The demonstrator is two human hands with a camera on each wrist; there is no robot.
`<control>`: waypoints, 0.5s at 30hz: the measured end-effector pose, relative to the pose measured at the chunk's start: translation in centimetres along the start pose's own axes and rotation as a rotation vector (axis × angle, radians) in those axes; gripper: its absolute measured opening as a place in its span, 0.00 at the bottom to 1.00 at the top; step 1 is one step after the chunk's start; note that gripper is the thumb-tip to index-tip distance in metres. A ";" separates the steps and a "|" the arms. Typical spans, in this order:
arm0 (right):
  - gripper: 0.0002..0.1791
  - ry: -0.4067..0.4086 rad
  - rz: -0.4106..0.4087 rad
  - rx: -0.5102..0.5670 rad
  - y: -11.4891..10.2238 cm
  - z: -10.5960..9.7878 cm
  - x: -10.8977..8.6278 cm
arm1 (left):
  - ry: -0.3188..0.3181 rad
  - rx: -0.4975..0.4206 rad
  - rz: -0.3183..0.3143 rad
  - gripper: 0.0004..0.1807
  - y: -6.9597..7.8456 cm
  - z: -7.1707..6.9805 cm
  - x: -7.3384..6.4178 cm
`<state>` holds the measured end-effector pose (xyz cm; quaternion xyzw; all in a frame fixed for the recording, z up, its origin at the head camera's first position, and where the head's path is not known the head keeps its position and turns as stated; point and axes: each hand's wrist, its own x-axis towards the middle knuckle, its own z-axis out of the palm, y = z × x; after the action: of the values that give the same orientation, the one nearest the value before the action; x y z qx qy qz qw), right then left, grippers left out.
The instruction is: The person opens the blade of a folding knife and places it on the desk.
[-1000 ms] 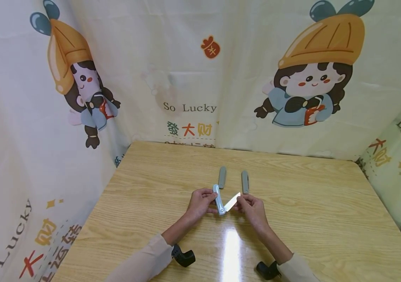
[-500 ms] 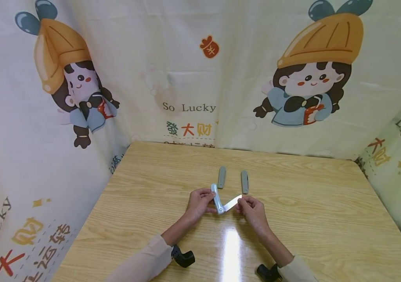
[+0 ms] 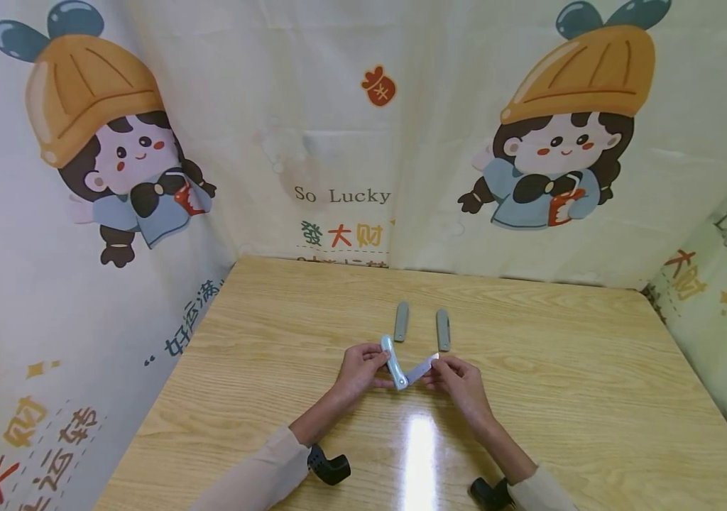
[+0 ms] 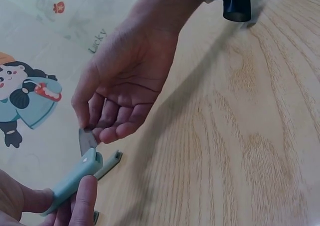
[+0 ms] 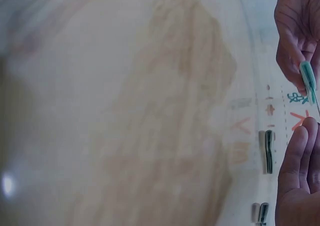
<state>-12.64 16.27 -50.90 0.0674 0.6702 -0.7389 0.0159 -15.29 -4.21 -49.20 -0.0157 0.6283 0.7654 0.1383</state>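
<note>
A folding knife is held between both hands above the table, its blade swung partway out from the pale blue handle (image 3: 393, 363). My left hand (image 3: 358, 369) grips that handle, thumb on one side and fingers on the other. The blade (image 3: 419, 370) slants up to the right, and my right hand (image 3: 461, 383) pinches it near the tip. In the left wrist view the blade (image 4: 87, 142) runs from the handle (image 4: 75, 175) to the right thumb and fingertips. At the right wrist view's edge, the handle (image 5: 308, 75) shows and the blade is mostly cut off.
Two grey-green folded knives lie beyond the hands, one on the left (image 3: 401, 322) and one on the right (image 3: 443, 331). The wooden table (image 3: 581, 376) meets a printed curtain (image 3: 427, 213) behind and at the sides. Each wrist carries a black camera mount (image 3: 330, 468).
The handle has shifted slightly left, and the blade stands a little wider from it. The blade's bright reflection has dimmed. Both hands keep their hold.
</note>
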 end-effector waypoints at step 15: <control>0.13 -0.044 -0.020 0.005 -0.6 -0.6 0.0 | -0.156 0.820 0.361 0.31 3.1 -2.2 0.0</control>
<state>-12.71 16.90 -50.33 0.0444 0.6686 -0.7419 0.0233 -16.31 -6.91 -46.71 0.2078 0.8599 0.4642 0.0442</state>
